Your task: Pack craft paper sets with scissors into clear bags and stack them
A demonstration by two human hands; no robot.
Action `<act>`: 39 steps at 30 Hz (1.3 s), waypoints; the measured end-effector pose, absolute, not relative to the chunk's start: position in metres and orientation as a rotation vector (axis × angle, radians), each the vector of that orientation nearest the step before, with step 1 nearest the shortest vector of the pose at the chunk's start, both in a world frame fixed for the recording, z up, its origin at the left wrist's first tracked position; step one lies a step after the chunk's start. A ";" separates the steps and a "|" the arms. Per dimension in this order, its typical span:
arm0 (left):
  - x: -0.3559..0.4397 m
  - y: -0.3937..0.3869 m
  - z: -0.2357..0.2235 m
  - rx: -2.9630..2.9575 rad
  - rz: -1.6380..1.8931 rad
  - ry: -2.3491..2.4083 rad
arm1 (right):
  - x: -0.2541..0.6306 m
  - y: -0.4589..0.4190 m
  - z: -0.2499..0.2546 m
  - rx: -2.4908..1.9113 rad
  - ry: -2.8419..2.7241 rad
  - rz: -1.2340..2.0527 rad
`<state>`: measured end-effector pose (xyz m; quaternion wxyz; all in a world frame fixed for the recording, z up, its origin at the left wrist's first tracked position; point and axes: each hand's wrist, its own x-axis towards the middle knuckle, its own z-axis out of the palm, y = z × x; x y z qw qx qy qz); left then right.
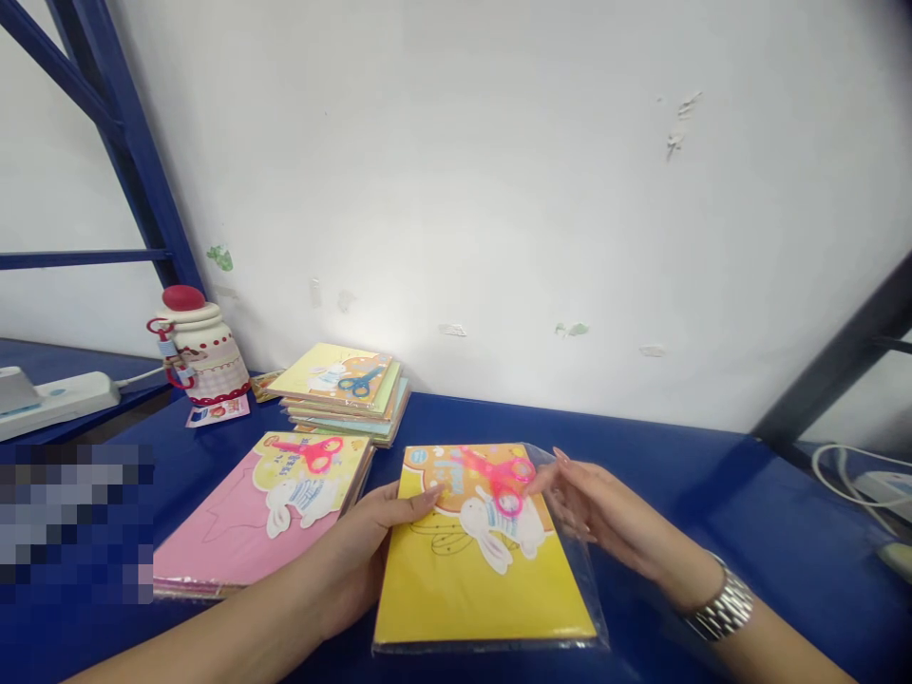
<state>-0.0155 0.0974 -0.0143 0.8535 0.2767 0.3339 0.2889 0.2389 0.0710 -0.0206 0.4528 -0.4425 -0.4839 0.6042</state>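
A yellow paper-craft pack [470, 579] with pink toy scissors and a rabbit picture lies flat on the blue table [684, 484], inside a clear plastic sleeve [580, 589]. My left hand [363, 546] grips the pack's left edge, thumb on top. My right hand [605, 518], with a metal watch at the wrist, has its fingers at the sleeve's upper right edge, pinching the plastic beside the scissors.
A pink and yellow pack [256, 508] tops a pile to the left. Another stack of packs [349, 389] sits behind, near the white wall. A red-capped white bottle [199, 351] and a power strip [61, 399] stand at far left. Cables [855, 475] lie at right.
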 end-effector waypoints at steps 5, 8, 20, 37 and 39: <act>-0.014 0.094 -0.011 0.573 0.579 0.699 | 0.240 0.072 -0.018 -1.114 -1.213 1.449; -0.014 0.096 -0.013 0.566 0.605 0.711 | 0.241 0.072 -0.018 -1.102 -1.218 1.440; -0.016 0.097 -0.015 0.596 0.638 0.735 | 0.253 0.064 -0.022 -1.024 -1.620 1.616; -0.016 0.099 -0.013 0.606 0.644 0.708 | 0.256 0.065 -0.015 -0.956 -1.777 1.704; -0.016 0.099 -0.014 0.630 0.636 0.697 | 0.253 0.065 -0.017 -0.937 -1.741 1.738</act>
